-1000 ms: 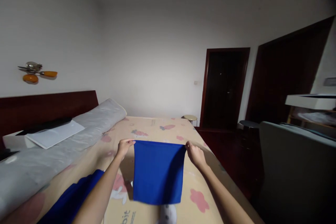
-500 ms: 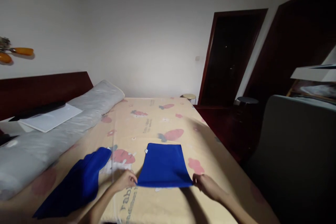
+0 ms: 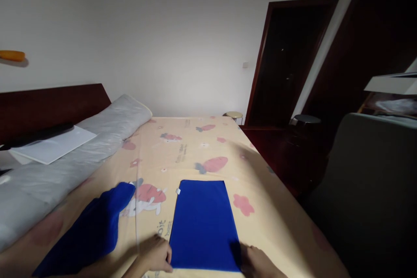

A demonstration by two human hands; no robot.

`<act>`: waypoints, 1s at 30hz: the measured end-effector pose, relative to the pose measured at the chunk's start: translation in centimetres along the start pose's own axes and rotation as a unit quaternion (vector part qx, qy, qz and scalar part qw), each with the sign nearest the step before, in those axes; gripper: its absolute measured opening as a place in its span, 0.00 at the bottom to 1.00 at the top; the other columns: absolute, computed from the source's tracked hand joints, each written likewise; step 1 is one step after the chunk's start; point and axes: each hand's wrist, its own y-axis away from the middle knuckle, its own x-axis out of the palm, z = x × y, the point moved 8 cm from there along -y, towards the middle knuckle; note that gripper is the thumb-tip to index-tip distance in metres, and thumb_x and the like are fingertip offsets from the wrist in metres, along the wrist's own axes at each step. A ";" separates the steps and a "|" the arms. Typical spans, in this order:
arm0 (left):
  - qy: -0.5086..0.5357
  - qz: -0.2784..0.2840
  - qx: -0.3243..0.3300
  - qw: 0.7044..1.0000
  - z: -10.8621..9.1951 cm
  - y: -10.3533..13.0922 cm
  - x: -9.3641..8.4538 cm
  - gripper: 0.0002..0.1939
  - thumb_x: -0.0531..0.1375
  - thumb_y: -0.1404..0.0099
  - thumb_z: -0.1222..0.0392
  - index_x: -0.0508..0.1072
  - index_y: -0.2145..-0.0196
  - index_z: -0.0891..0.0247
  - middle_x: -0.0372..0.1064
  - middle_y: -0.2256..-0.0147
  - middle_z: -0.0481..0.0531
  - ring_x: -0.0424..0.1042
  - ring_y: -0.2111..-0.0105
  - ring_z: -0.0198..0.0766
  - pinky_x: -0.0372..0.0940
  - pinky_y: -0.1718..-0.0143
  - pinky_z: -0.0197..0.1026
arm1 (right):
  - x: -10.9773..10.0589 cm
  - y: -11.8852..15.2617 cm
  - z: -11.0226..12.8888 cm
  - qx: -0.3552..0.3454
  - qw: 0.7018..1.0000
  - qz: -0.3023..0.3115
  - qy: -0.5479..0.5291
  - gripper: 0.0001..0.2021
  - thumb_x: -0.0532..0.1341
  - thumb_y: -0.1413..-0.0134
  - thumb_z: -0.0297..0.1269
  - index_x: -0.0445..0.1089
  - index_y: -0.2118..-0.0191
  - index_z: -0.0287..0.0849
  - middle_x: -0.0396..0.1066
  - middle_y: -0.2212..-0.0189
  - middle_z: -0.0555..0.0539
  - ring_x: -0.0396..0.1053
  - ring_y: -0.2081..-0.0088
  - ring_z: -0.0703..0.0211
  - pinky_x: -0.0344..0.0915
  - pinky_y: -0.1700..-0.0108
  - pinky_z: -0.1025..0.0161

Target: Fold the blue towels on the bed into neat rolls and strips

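Note:
A blue cloth (image 3: 205, 223) with a small white tag at its far left corner lies flat on the patterned bed sheet (image 3: 195, 139). At its near left corner, my left hand (image 3: 154, 254) has its fingers closed on the edge. My right hand (image 3: 257, 260) is closed at the near right corner, its fingertips partly in shadow. To the left lies a second blue cloth (image 3: 87, 230), crumpled and touched by neither hand.
Along the left side runs a rolled grey quilt (image 3: 107, 130), with white papers (image 3: 55, 143) on it near the dark headboard (image 3: 48, 104). A grey chair back (image 3: 368, 182) stands at the right. Two stools, one pale (image 3: 234, 115), one dark (image 3: 307, 119), are farther back.
Both hands have come nearer to me and down, drawing the cloth's near edge with them. The cloth now lies longer and flatter on the sheet. The view has shifted slightly.

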 end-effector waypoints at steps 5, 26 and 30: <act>-0.060 -0.149 0.061 0.985 -6.5 -1.9 0.6 0.15 0.50 0.33 0.57 0.77 0.59 0.54 0.76 0.55 0.51 0.71 0.51 0.43 0.61 0.46 0.47 | 1.6 -3.0 4.8 -0.027 0.998 -0.063 0.015 0.20 0.45 0.39 0.35 0.72 0.53 0.43 0.73 0.50 0.40 0.70 0.49 0.49 0.62 0.45 0.53; -0.167 -0.284 0.059 0.942 -8.3 -7.7 8.4 0.31 0.46 0.31 0.62 0.38 0.34 0.54 0.49 0.34 0.48 0.57 0.36 0.41 0.59 0.39 0.50 | 10.3 -8.1 9.0 -0.142 0.947 -0.283 0.055 0.27 0.48 0.37 0.37 0.46 0.34 0.49 0.53 0.35 0.47 0.57 0.36 0.50 0.63 0.39 0.50; -0.191 -0.280 0.062 0.939 -6.3 -5.8 6.2 0.31 0.46 0.29 0.54 0.35 0.33 0.51 0.48 0.33 0.47 0.56 0.36 0.39 0.58 0.39 0.49 | 8.0 -7.3 4.7 -0.062 0.968 -0.241 0.026 0.27 0.48 0.36 0.49 0.47 0.34 0.49 0.49 0.33 0.47 0.51 0.34 0.49 0.58 0.36 0.45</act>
